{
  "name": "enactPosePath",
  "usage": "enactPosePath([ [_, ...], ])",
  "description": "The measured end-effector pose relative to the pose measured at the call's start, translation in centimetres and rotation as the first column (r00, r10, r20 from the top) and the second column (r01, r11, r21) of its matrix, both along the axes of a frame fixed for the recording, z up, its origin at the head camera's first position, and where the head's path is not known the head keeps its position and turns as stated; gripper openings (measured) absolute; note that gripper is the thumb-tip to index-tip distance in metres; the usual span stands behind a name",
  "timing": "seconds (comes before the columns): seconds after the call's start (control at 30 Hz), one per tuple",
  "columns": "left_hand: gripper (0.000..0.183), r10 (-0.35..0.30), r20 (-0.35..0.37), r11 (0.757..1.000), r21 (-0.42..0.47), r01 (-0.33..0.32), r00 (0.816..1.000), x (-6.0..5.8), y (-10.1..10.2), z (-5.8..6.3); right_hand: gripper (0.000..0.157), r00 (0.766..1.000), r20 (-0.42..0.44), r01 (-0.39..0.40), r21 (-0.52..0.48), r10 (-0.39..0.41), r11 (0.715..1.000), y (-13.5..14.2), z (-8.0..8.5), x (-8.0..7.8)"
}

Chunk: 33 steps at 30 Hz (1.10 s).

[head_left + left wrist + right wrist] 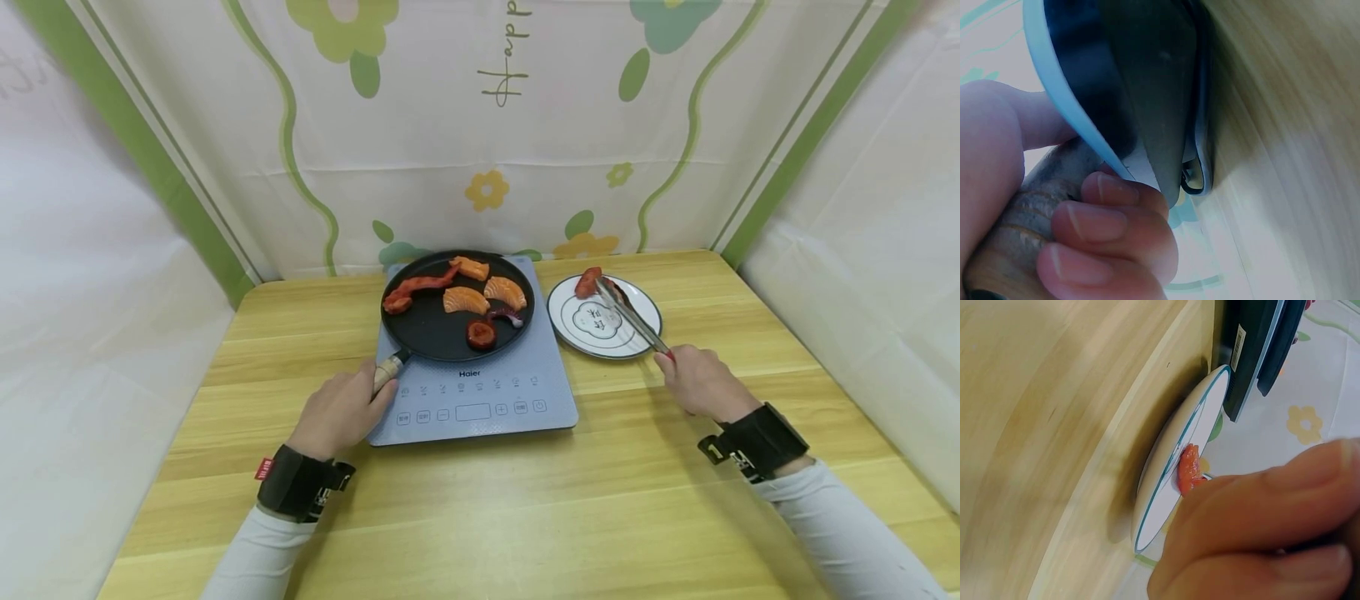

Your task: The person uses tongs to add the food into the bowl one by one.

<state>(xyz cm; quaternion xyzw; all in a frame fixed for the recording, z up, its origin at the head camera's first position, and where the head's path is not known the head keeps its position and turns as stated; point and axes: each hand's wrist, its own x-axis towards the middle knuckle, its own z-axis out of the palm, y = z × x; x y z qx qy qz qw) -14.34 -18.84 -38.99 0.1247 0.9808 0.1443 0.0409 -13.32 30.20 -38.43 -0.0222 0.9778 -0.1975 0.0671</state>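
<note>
Left fingers curl firmly round the wooden handle [387,372], and the right hand [703,382] grips metal tongs [643,327]! Ahead of the right fingers, the tips meet a red food piece [588,282] on the white plate [600,348], beside a dark piece [621,296]; whether they pinch it, one can't tell. Beyond the left fingers, the frying pan [430,330] carries six pieces, three of them salmon slices [466,300]. The transfer looks midway: two pieces remain on the plate.

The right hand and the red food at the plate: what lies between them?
The tongs in the right hand, over the plate; head view shows it.
</note>
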Motion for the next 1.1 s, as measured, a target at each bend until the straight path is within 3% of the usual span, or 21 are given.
enactPosePath([
  [1.1,0.065,-0.008,-0.005,1.0,-0.008,0.008,1.0,-0.03,-0.11,0.01,0.039,1.0,-0.015,-0.024,-0.026,0.024,0.999,-0.82,0.95,0.33],
])
